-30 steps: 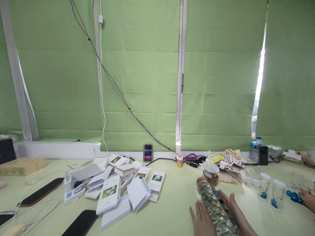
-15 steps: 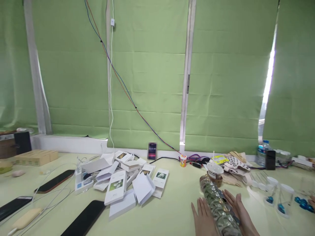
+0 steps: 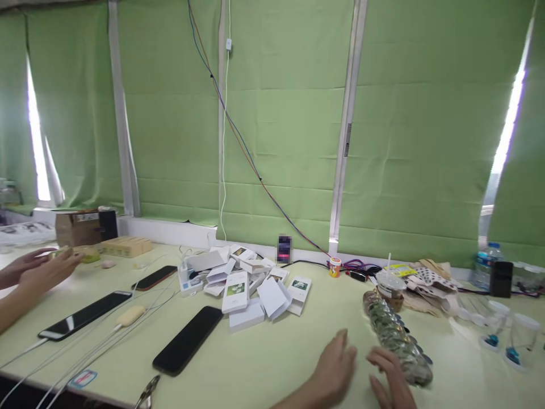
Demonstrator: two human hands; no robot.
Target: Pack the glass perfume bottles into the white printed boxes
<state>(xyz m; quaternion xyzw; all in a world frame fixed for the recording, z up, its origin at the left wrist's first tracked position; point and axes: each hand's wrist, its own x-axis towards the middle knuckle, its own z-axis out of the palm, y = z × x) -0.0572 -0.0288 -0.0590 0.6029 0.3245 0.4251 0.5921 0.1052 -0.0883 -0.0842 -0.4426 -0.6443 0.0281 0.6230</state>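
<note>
A long row of overlapping, shiny grey-green packets (image 3: 395, 335) in clear wrap lies slantwise on the right of the table. Dark round edges show along its right side. My left hand (image 3: 336, 366) is off the row, to its left, with the fingers loosely bent and slightly blurred; nothing shows in it. Close to the near end of the row is my right hand (image 3: 389, 372), fingers apart and bent, nothing visible in it. Whether its fingertips touch the packets I cannot tell.
White cartons (image 3: 247, 289) lie heaped mid-table, near a black phone (image 3: 188, 341). Behind the packets stands a lidded cup (image 3: 390, 284) with a straw. Clear cups (image 3: 522, 341) are at right. Another person's hands (image 3: 51, 270) work at far left; cables cross the left side.
Both my hands have come away from the sides of the packet row, the left one moving leftward. The view has turned left, bringing another person's hands into sight.
</note>
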